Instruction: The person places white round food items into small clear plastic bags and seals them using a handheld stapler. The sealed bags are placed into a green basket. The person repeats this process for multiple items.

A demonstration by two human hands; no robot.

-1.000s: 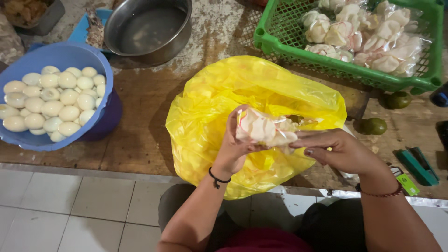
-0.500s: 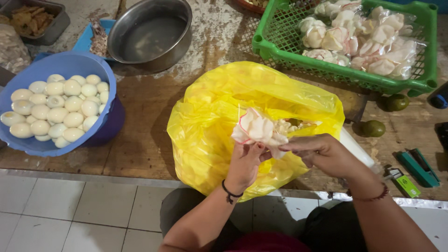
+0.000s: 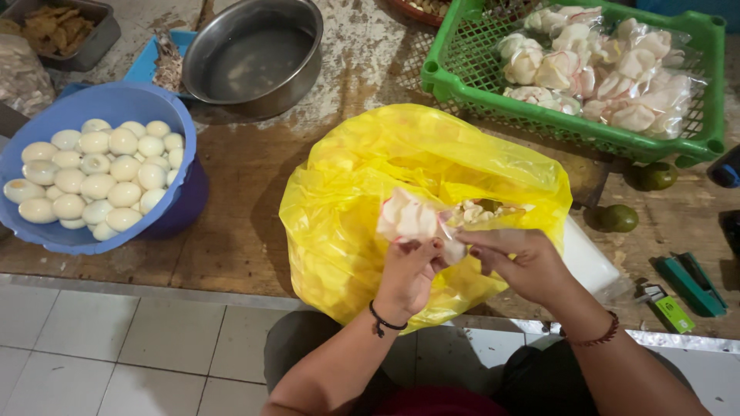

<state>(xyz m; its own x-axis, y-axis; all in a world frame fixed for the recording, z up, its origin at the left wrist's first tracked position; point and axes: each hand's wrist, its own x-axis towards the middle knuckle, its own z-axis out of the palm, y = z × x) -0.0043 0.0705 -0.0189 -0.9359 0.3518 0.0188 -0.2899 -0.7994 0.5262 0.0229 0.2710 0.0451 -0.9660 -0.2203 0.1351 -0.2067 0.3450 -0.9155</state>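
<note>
Left hand [image 3: 407, 271]: closed from below on a small clear plastic packet of white-and-pink crackers [image 3: 408, 216], fingers curled around its lower end, a dark cord bracelet [image 3: 383, 320] on the wrist.
Right hand [image 3: 524, 262]: fingers pinched on the neck of the same small packet, just beside the left hand, a reddish bead bracelet [image 3: 597, 336] on the wrist.
Packet position: held up in front of the person, over the open mouth of a large yellow plastic bag [image 3: 362, 200], close to the tabletop's near edge.
Yellow bag: stands on the worn brown wooden tabletop [image 3: 239, 200], crumpled and open at the top; more pale crackers [image 3: 482, 210] show inside it just behind the hands.
Green plastic basket [image 3: 462, 85]: beyond the bag to the right, holding many filled clear packets of the same crackers [image 3: 609, 65].
Blue plastic basin [image 3: 146, 108]: to the left on the tabletop, filled with peeled white eggs [image 3: 96, 173].
Round steel bowl [image 3: 254, 54]: behind the basin, with nothing visible inside.
Two small dark green limes [image 3: 619, 218]: on the tabletop right of the bag, below the basket.
Green tool with a flat body [image 3: 691, 283]: near the right edge of the tabletop.
Floor: pale square tiles [image 3: 116, 347] below the tabletop's near edge.
</note>
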